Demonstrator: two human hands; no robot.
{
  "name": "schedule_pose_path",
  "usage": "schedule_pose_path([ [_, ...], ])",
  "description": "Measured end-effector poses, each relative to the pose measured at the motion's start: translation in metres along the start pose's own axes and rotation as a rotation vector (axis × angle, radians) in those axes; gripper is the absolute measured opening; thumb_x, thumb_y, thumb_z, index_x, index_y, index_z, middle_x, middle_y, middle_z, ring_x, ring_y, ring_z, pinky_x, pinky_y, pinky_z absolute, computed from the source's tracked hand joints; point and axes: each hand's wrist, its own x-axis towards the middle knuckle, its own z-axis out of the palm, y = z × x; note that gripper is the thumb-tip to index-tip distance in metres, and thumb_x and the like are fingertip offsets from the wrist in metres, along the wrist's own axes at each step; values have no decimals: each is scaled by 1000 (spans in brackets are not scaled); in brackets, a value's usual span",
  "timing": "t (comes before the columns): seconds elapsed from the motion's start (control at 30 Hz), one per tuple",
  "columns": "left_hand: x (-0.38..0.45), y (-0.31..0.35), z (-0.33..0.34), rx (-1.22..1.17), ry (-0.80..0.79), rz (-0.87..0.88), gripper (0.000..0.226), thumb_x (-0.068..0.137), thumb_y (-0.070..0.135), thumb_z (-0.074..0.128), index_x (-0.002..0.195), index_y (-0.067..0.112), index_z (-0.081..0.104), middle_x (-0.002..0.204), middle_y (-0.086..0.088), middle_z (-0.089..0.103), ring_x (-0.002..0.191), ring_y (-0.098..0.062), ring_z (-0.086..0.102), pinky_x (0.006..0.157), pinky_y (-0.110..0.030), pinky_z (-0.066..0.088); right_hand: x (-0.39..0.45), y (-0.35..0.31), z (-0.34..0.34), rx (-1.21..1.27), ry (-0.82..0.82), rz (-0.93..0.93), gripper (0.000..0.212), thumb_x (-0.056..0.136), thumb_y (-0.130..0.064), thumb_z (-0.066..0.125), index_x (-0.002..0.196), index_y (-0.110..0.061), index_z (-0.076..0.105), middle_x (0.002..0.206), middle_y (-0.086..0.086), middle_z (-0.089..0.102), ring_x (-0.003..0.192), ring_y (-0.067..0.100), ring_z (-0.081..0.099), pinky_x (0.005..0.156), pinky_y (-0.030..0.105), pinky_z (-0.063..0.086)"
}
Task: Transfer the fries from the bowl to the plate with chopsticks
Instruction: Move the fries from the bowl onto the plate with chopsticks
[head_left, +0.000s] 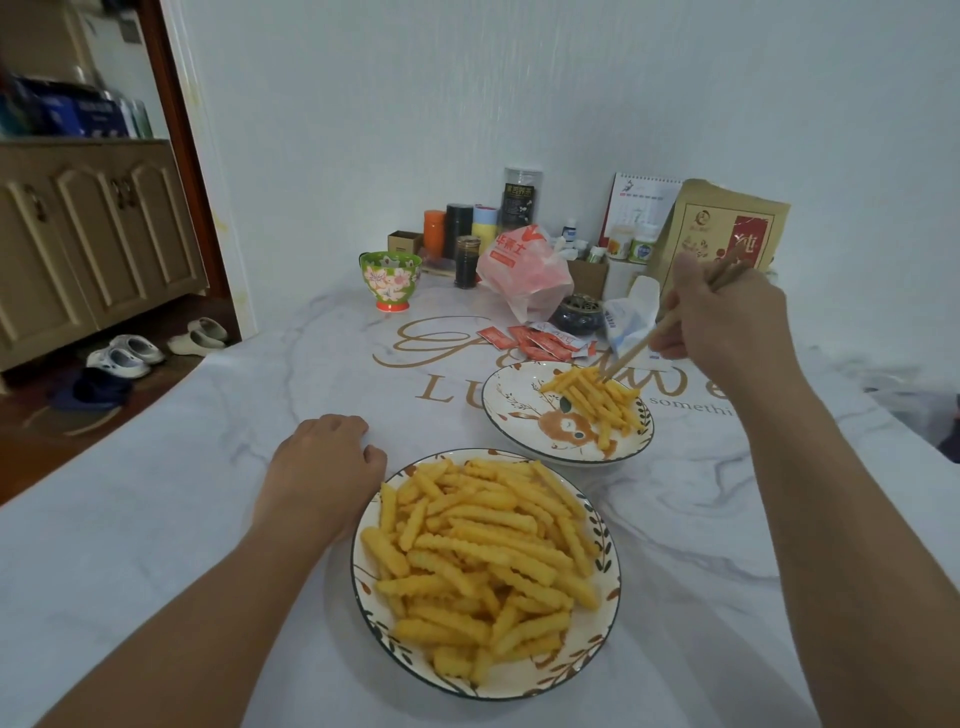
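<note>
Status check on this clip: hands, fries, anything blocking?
Right hand grips chopsticks, tips at fries on plate. Left hand rests on table beside bowl, holding nothing. Bowl well heaped. Nothing between the dishes.

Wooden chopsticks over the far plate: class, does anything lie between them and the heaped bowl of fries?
Nothing visible does. Only bare marble-patterned table separates the deer-patterned plate from the leaf-rimmed bowl. The wooden chopsticks are in the right hand.

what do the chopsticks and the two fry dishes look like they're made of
Chopsticks: likely wood or bamboo, a matte tan with no shine. Near bowl and far plate: probably glazed ceramic, given the glossy white surface with painted brown leaves and a dark rim line. Melamine can't be ruled out.
</note>
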Motion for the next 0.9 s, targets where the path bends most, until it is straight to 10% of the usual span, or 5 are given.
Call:
schedule_pose_path([
  [0.37,-3,-1,-4,28,-49,17,57,92,42,24,123,16,64,134,0,61,121,-24,52,94,-36,49,-10,10,27,-182,-72,-168,54,102,-55,43,75,-14,65,62,6,70,71,28,72,81,53,58],
  [0.9,0,0,1,-5,20,-3,31,99,28,48,121,14,64,127,-5,64,117,-26,55,93,-38,49,-11,21,38,-372,-69,-315,60,101,-62,34,76,-18,66,64,3,67,68,22,67,70,38,54],
])
